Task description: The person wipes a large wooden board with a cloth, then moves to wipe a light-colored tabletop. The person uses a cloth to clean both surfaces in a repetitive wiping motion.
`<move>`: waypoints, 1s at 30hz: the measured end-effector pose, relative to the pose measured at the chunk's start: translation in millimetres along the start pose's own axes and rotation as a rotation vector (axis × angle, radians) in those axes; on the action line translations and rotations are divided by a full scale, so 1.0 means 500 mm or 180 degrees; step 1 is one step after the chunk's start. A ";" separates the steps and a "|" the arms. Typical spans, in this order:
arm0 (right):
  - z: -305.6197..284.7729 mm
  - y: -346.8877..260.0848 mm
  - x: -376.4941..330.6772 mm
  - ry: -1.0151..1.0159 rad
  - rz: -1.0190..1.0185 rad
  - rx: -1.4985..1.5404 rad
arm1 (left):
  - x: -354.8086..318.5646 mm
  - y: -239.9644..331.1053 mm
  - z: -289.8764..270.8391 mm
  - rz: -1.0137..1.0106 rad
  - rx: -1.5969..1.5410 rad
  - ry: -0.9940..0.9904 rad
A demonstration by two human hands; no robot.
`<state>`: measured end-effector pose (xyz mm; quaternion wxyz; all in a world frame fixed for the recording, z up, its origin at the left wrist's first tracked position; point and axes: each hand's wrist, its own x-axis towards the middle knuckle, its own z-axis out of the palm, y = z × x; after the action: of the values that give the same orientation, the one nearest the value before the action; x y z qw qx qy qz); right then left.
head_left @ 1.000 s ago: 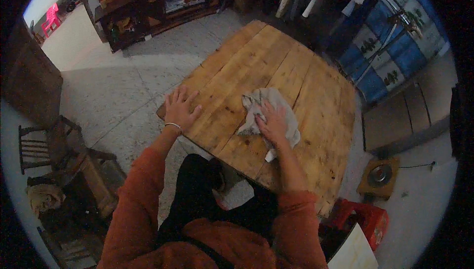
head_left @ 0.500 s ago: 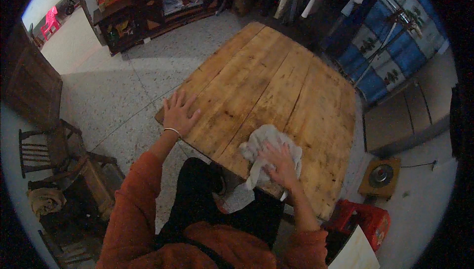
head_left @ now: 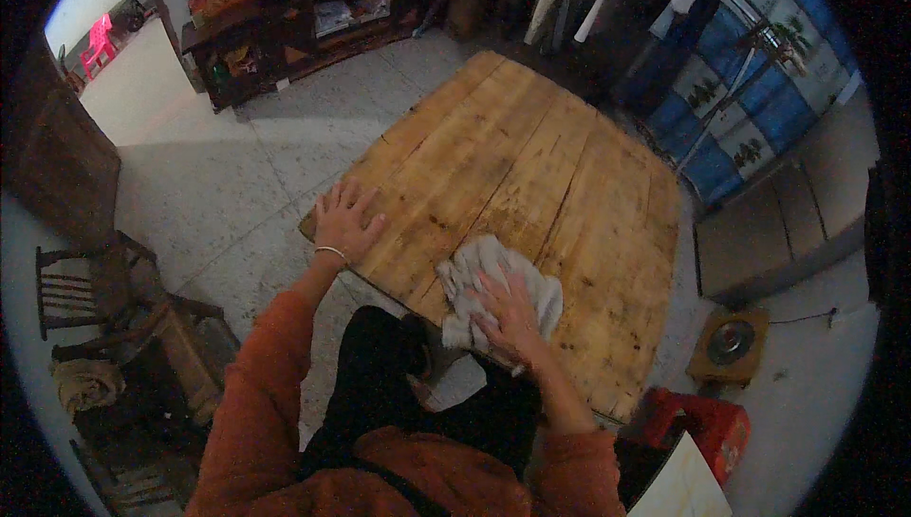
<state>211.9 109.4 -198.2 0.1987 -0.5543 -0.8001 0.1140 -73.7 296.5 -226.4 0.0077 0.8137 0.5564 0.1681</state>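
Wiping, in progress: my right hand [head_left: 512,313] presses flat, fingers spread, on the crumpled grey cloth [head_left: 493,285] at the wooden table's [head_left: 531,156] near edge. My left hand [head_left: 346,223], open, braces the left corner. The far boards seemingly remain unwiped.

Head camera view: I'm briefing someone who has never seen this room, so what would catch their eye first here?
First, the big wooden plank table filling the middle. At its near edge the right hand presses flat on a crumpled pale cloth, while the left hand, with a thin bracelet at the wrist, lies spread on the table's left corner. Next, a red plastic stool at lower right.
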 end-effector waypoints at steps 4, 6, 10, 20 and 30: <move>-0.043 0.037 -0.114 -0.0021 0.0435 -0.0071 | -0.005 -0.003 -0.001 -0.0030 0.0072 -0.0030; -0.050 0.088 -0.128 0.0153 0.0721 -0.0211 | -0.007 -0.005 -0.003 -0.0062 0.0114 -0.0036; -0.033 0.223 -0.034 0.0809 0.1229 -0.0615 | -0.003 0.004 -0.001 -0.0061 -0.0006 -0.0023; -0.003 0.068 -0.028 0.0419 0.0208 -0.0229 | -0.005 -0.010 0.002 -0.0042 0.0104 -0.0066; -0.038 0.245 -0.115 0.0670 0.1503 -0.0720 | -0.014 0.001 0.004 -0.0044 0.0177 0.0111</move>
<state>341.2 99.0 -241.6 0.1856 -0.7529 -0.6314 0.0090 -74.9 290.2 -230.0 -0.0235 0.8067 0.5665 0.1668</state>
